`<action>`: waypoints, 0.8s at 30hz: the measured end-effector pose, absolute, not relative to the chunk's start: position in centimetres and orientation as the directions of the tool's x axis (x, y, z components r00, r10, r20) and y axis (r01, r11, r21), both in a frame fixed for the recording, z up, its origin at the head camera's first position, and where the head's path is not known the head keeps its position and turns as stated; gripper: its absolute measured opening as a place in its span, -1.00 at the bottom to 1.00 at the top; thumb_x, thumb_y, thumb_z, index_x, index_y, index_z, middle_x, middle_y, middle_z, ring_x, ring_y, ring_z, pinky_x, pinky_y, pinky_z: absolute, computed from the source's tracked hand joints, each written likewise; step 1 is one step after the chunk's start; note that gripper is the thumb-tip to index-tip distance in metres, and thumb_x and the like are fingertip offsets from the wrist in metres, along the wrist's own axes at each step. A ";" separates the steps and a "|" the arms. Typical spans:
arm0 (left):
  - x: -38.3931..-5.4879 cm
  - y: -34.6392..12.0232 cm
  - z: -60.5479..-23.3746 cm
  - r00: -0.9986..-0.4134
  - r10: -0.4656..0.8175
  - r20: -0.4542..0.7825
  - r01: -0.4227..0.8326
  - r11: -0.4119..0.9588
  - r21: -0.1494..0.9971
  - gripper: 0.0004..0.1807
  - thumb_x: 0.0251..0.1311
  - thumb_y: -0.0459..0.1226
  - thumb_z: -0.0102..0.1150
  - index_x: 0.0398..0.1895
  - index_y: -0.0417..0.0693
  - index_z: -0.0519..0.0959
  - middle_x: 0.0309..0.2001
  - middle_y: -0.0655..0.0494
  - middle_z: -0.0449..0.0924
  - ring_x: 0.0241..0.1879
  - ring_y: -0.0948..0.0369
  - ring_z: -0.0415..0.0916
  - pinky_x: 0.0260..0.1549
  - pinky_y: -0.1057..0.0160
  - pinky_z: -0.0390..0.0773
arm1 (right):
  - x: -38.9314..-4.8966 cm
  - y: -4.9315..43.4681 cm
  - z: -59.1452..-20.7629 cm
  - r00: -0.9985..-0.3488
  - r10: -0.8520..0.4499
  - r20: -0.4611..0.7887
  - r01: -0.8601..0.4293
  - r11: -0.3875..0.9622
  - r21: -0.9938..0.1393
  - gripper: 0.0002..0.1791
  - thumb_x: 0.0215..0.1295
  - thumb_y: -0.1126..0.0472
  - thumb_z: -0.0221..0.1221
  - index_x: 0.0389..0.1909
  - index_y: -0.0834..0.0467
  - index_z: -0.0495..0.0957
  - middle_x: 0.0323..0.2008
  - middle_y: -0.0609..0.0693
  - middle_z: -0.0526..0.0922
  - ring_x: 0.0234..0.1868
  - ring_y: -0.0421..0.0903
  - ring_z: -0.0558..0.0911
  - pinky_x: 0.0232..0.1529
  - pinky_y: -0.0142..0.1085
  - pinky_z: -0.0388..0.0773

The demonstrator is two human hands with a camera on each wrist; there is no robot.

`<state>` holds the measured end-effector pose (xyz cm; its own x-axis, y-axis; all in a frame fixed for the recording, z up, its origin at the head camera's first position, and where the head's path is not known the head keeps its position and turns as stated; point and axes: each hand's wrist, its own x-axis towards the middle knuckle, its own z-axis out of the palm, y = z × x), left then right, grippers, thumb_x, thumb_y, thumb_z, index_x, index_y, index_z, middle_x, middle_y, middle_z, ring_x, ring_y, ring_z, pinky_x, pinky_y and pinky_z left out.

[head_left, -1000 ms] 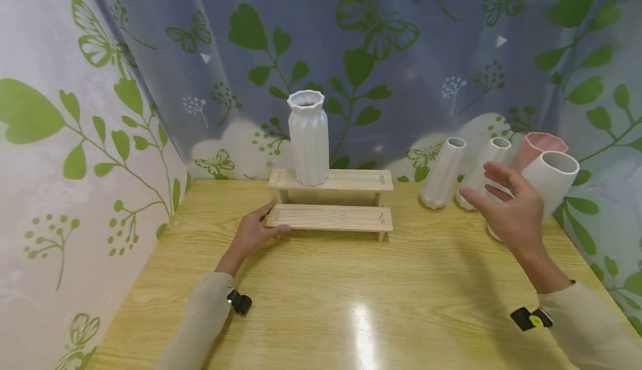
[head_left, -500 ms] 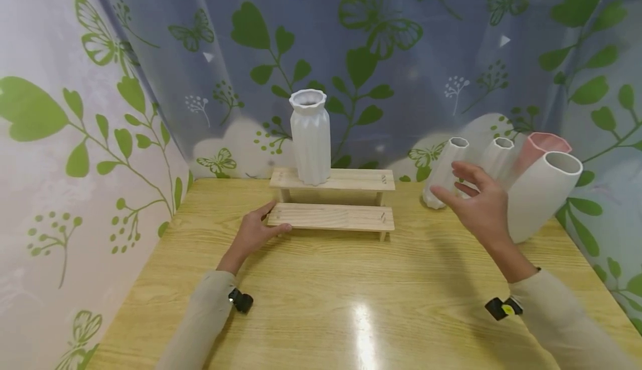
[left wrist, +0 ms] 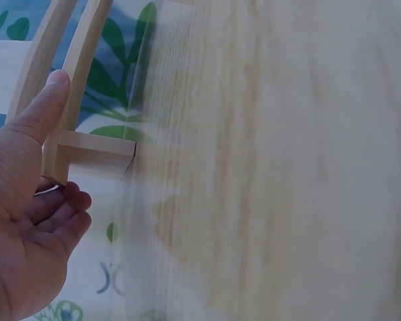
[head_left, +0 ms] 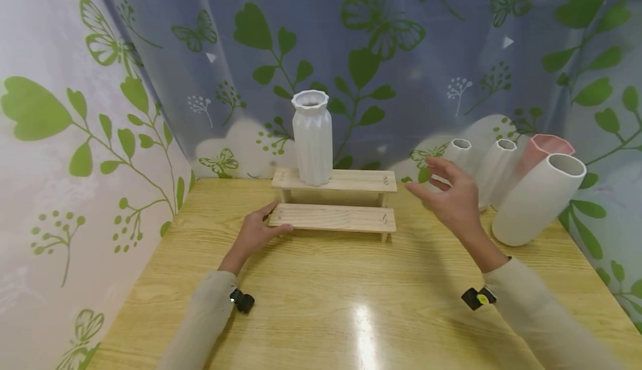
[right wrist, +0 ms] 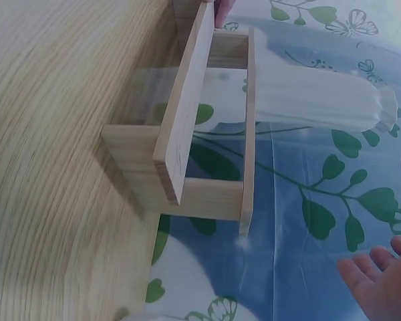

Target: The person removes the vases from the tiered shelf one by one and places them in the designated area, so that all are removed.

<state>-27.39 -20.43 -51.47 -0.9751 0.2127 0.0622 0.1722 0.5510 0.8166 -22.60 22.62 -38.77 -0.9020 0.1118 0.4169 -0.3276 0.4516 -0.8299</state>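
Observation:
A two-step wooden stand stands near the back of the table. My left hand holds the left end of its lower step; in the left wrist view the thumb lies along the board and the fingers curl by its end. On the upper step, left of the middle, a white ribbed vase stands upright. My right hand hovers between the stand and the vases on the right, thumb and fingers apart, holding nothing. It partly covers a slim white vase behind it.
At the right stand another slim white vase, a pink vase partly hidden, and a big smooth white vase in front. A patterned curtain borders the wooden table at the back and sides.
My right hand has moved left, away from the big white vase and toward the stand, still without anything in it. The left hand stays on the stand's left end.

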 end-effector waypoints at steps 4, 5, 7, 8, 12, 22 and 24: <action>-27.5 -20.5 -51.6 -0.975 0.215 0.061 0.173 0.555 0.814 0.15 0.02 0.23 0.48 0.59 -0.10 0.20 0.54 -0.21 0.18 0.48 -0.20 0.19 0.32 -0.20 0.40 | -23.1 21.7 -39.0 -0.909 0.087 0.408 -0.338 0.421 -0.842 -0.27 0.16 0.10 0.52 0.37 0.10 0.51 0.32 0.03 0.55 0.29 0.03 0.56 0.22 -0.11 0.58; -27.5 -20.5 -51.6 -0.975 0.213 0.059 0.170 0.554 0.815 0.15 0.02 0.23 0.48 0.59 -0.09 0.21 0.54 -0.20 0.18 0.48 -0.20 0.19 0.32 -0.20 0.40 | -23.2 21.5 -39.1 -0.908 0.084 0.410 -0.342 0.416 -0.843 -0.27 0.16 0.10 0.52 0.37 0.10 0.51 0.33 0.03 0.54 0.29 0.05 0.55 0.22 -0.10 0.58; -27.6 -20.5 -51.6 -0.976 0.211 0.057 0.167 0.554 0.815 0.15 0.02 0.24 0.48 0.59 -0.08 0.20 0.54 -0.20 0.17 0.49 -0.20 0.19 0.32 -0.19 0.40 | -23.5 21.0 -39.2 -0.907 0.081 0.412 -0.350 0.398 -0.848 -0.27 0.16 0.09 0.52 0.36 0.10 0.52 0.33 0.03 0.54 0.29 0.06 0.56 0.22 -0.08 0.58; -27.6 -20.5 -51.6 -0.976 0.212 0.057 0.168 0.556 0.814 0.15 0.02 0.24 0.47 0.60 -0.08 0.20 0.55 -0.20 0.17 0.49 -0.21 0.18 0.32 -0.20 0.40 | -23.7 20.8 -39.3 -0.907 0.078 0.414 -0.354 0.393 -0.849 -0.27 0.16 0.09 0.52 0.36 0.10 0.52 0.33 0.02 0.54 0.29 0.06 0.56 0.22 -0.07 0.58; -27.6 -20.4 -51.6 -0.976 0.209 0.057 0.166 0.549 0.819 0.16 0.01 0.23 0.48 0.60 -0.09 0.20 0.54 -0.20 0.17 0.49 -0.20 0.18 0.32 -0.21 0.39 | -24.1 19.8 -39.5 -0.911 0.062 0.407 -0.359 0.365 -0.859 -0.26 0.17 0.06 0.51 0.37 0.10 0.50 0.34 0.03 0.53 0.29 0.04 0.56 0.24 -0.06 0.56; -27.5 -20.4 -51.6 -0.977 0.205 0.063 0.169 0.557 0.813 0.15 0.03 0.22 0.48 0.59 -0.14 0.20 0.53 -0.22 0.19 0.48 -0.20 0.20 0.32 -0.20 0.39 | -25.4 17.2 -39.9 -0.928 -0.010 0.371 -0.353 0.336 -0.873 -0.20 0.20 0.02 0.49 0.44 0.12 0.43 0.40 0.09 0.47 0.33 0.12 0.53 0.27 -0.02 0.53; -27.5 -20.4 -51.6 -0.976 0.205 0.067 0.173 0.556 0.813 0.15 0.04 0.21 0.49 0.58 -0.15 0.20 0.53 -0.22 0.20 0.48 -0.20 0.21 0.32 -0.20 0.39 | -25.6 16.7 -40.0 -0.931 -0.024 0.365 -0.352 0.326 -0.877 -0.18 0.20 0.02 0.49 0.45 0.11 0.41 0.41 0.09 0.45 0.35 0.14 0.51 0.28 -0.01 0.53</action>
<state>-27.46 -20.36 -51.62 -0.9764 0.2051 0.0675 0.1730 0.5559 0.8130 -25.64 16.70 -39.98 -0.9307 -0.0240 0.3649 -0.3524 0.3257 -0.8773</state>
